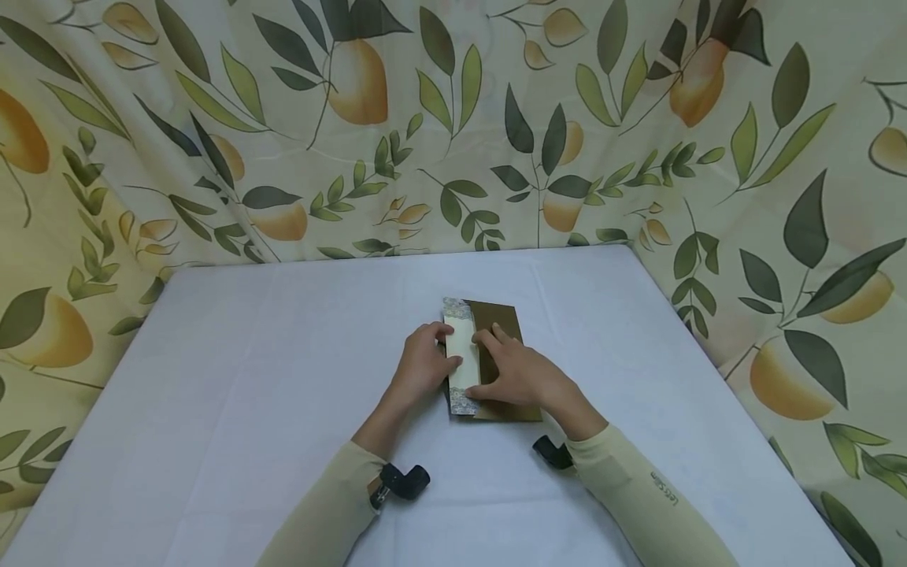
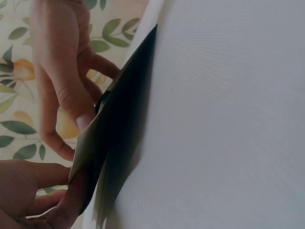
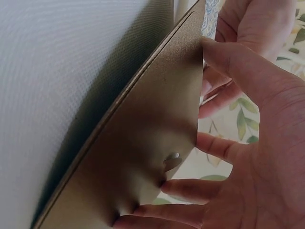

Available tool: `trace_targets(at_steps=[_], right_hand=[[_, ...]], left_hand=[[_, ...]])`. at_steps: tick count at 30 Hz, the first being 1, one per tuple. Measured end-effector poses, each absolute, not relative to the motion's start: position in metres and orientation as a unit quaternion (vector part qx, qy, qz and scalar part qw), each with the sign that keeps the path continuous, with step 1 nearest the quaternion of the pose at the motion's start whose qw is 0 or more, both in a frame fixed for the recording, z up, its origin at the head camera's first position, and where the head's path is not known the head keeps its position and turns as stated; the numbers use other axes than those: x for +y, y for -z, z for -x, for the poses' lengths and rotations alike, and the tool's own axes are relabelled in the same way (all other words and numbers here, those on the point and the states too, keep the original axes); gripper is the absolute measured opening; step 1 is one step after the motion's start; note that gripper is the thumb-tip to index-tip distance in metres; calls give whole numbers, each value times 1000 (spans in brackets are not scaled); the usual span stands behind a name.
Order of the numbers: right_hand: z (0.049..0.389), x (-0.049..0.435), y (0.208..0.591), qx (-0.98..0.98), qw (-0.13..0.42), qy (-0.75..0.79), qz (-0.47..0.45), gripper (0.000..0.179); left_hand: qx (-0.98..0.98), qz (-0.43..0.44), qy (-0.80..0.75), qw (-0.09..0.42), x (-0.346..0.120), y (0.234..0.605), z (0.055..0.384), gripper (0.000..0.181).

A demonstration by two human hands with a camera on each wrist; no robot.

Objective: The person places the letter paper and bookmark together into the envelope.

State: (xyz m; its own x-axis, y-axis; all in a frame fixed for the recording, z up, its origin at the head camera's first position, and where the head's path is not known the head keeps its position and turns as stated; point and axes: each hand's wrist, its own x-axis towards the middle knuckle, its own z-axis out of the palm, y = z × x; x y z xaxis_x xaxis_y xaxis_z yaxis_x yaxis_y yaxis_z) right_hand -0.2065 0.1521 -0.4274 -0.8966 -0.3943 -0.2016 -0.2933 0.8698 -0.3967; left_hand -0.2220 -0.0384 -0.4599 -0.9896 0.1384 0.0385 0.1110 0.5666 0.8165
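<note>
A flat brown folder-like piece (image 1: 499, 315) lies at the middle of the table, with a narrow cream panel (image 1: 464, 346) along its left side. Blue-grey pattern covers both ends of that panel. My left hand (image 1: 423, 361) pinches the panel's left edge, its thumb on top. Spread over the right side is my right hand (image 1: 523, 374), thumb and forefinger at the panel's right edge. In the right wrist view, straight fingers (image 3: 190, 191) touch the brown face, which shows a small opening near its edge. Thin layers (image 2: 107, 191) show below the dark side in the left wrist view.
A white cloth covers the table (image 1: 283, 339). Behind and on both sides hangs a curtain (image 1: 453, 118) printed with fruit and leaves. Each wrist carries a small black camera (image 1: 405, 482) over a pale sleeve (image 1: 322, 504).
</note>
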Motion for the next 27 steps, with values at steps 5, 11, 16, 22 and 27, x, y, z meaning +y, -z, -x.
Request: trace_targets(at_steps=[5,11,16,22,27], right_hand=[[207,153,428,957,135,182,183,87],[206,153,427,957,129,182,185,86],[205,153,427,956,127,184,188,86],[206,153,428,955,125,187,192,90],[206,153,428,956,125,183,194,93]], left_hand=[[882,-70,-466,20,-35,461,223,48],[874,-75,-480,17,-30,463,225,48],[871,-83,-484,22,-25,465,226,48],[862,-93,-497,35,-19,470,226,45],[852,-105,-511,42,-17,472,227,44]])
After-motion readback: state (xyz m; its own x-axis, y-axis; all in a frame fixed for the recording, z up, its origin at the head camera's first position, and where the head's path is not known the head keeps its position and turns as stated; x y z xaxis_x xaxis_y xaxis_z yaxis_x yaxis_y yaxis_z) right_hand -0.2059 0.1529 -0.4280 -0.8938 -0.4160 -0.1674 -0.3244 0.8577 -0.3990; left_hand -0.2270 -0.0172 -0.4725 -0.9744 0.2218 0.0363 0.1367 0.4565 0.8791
